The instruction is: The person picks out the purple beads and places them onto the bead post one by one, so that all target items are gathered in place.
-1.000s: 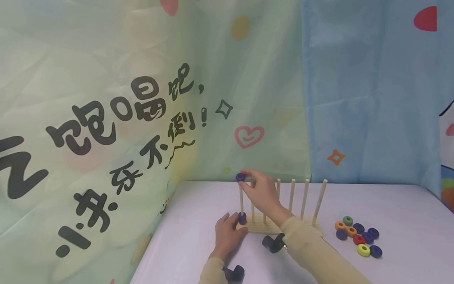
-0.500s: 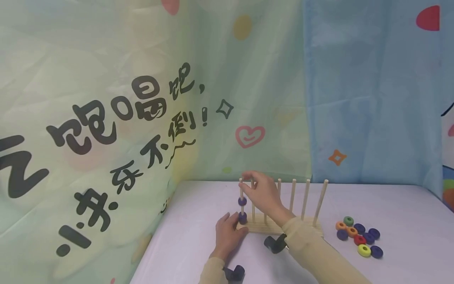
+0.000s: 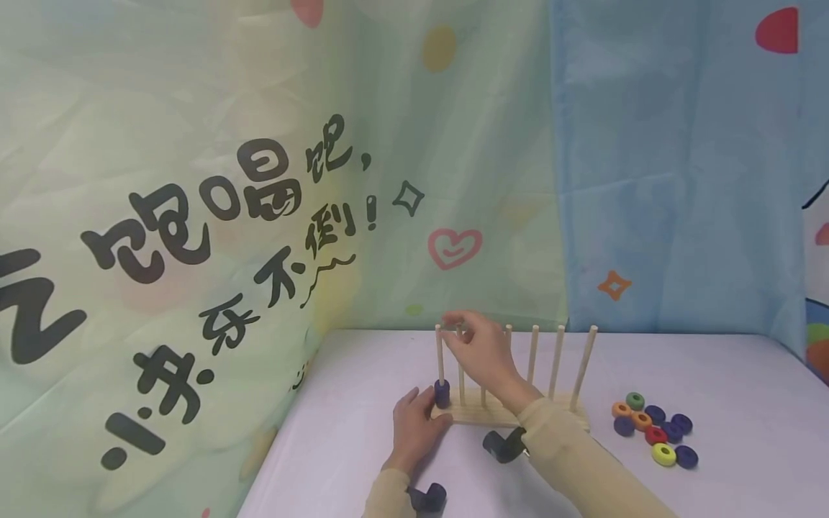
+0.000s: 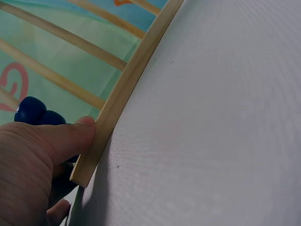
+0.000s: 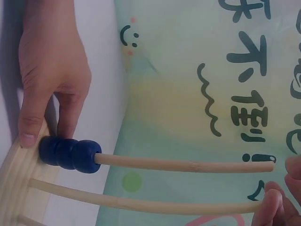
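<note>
A wooden peg rack with a row of upright pegs stands on the table. Dark blue beads are stacked at the foot of its leftmost peg; three show in the right wrist view, touching one another. My left hand grips the rack's left end, with the thumb on the base's front edge in the left wrist view. Beside the top of the leftmost peg is my right hand, fingers parted and holding nothing. Its fingertips are at the peg tops in the right wrist view.
To the right of the rack lies a loose group of beads: a green bead, orange ones, a red bead, a yellow bead and several blue ones. A printed curtain hangs behind the white table.
My right hand has let go of a blue bead at the leftmost peg's top. The bead has slid down onto the stack below. My left hand has stayed on the rack.
</note>
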### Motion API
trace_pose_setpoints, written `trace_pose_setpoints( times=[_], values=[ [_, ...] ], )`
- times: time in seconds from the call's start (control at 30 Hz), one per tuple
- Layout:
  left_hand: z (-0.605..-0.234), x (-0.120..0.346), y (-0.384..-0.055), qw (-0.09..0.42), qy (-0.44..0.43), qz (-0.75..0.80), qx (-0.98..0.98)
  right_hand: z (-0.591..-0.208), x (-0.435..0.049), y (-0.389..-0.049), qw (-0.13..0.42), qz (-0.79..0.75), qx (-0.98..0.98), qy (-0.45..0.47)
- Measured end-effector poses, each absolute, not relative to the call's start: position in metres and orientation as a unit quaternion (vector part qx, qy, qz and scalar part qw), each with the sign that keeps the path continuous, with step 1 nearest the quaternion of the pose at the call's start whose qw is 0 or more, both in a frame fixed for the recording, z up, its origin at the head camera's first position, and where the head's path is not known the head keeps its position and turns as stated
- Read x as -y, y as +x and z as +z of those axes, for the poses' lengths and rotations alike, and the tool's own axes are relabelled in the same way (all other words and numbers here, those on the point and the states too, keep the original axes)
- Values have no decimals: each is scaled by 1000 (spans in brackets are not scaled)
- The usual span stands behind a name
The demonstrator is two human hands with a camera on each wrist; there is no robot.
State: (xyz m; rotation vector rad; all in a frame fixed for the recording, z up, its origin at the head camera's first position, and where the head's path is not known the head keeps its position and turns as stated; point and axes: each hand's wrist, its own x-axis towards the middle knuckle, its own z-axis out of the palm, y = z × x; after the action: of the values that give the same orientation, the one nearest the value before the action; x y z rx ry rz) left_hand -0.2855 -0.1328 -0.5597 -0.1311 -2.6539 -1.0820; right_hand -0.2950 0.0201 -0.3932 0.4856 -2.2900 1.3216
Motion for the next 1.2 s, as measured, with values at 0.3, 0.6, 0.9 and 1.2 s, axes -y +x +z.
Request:
trace_pose_setpoints(
  times=[0.3,0.6,0.9,1.2],
  values=[
    [-562,133,-288,132,-41,-369,919,-394,-24,-285,209,503,818,187],
    [-561,134,-287,135,-42,-375,916,-407,-30,-279,176,501,829,177],
    [-561,134,-288,139,-47,-374,916,-423,-37,-269,151,509,830,171],
    [-563,134,-288,161,-66,-363,915,-446,-47,-260,160,509,833,145]
  ],
)
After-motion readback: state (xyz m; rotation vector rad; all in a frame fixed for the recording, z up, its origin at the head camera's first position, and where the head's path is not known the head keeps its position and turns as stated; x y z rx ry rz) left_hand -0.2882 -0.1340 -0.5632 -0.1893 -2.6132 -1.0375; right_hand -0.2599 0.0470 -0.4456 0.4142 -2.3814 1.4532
